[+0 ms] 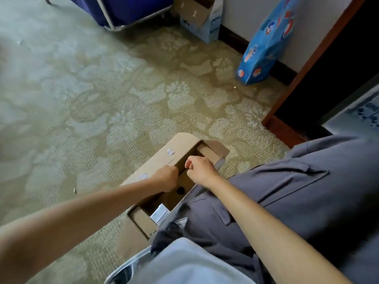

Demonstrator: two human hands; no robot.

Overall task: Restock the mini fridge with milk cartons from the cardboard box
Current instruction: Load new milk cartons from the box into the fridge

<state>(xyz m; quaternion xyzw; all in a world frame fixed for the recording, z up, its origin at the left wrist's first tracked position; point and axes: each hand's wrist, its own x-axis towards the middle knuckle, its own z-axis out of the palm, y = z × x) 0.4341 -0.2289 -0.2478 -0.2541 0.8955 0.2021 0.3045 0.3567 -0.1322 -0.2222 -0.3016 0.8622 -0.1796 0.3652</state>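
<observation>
Bending over the box (131,240) on the carpet (92,111) by their legs, a person is gripping its flap (149,169) with the left hand (167,179), probably holding it open; the right hand (200,168) is hovering curled over the opening, its grasp unclear.

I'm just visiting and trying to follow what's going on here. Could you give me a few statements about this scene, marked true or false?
1. The cardboard box sits on carpet. True.
2. The left hand grips the box's edge. True.
3. The blue bag lies flat in the middle of the floor. False: it leans against the wall.
4. The right hand lifts a milk carton. False: it is over the box opening, fingers curled, no carton visible in it.
</observation>
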